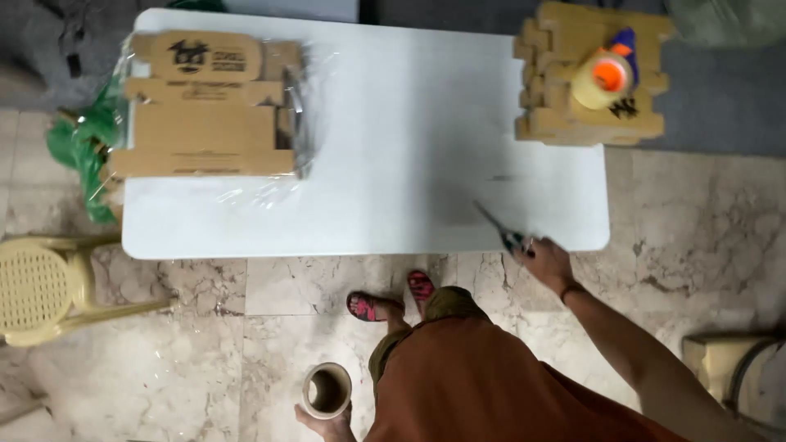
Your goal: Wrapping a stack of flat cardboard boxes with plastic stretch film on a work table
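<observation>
The right hand (547, 260) is closing its fingers on scissors (501, 231) at the white table's (393, 164) edge, the left hand (326, 421) is gripping a tape roll (327, 389) low down, and the wrapped cardboard stack (205, 106) is seemingly lying unopened.

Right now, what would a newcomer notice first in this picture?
The white table fills the middle, with a wrapped cardboard stack at its left end and a glue bottle on cut cardboard at its right. At the near edge the right hand holds scissors; the left hand holds a tape roll low.
</observation>
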